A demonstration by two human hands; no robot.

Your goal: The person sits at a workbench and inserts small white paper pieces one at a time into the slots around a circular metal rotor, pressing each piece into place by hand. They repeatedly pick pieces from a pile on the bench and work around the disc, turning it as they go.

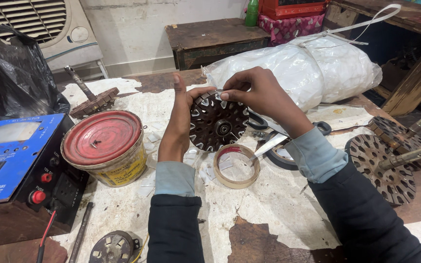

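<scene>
A person's left hand (179,124) props a dark slotted motor core (219,122) upright above the desk (274,204), fingers pressed together flat against its left rim, thumb raised. The right hand (264,95) reaches over the top edge, its fingers (226,96) pinching a small pale slip at one slot. Just below the fingers lies a roll of tape (236,166); to their left stands a yellow tin with a red lid (104,146); to their right, well apart, rest two more cores on shafts (383,165). Behind them lies a white plastic bundle (313,68).

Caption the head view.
Left hand steadies a dark round slotted metal rotor core while right hand pinches its upper rim.
</scene>
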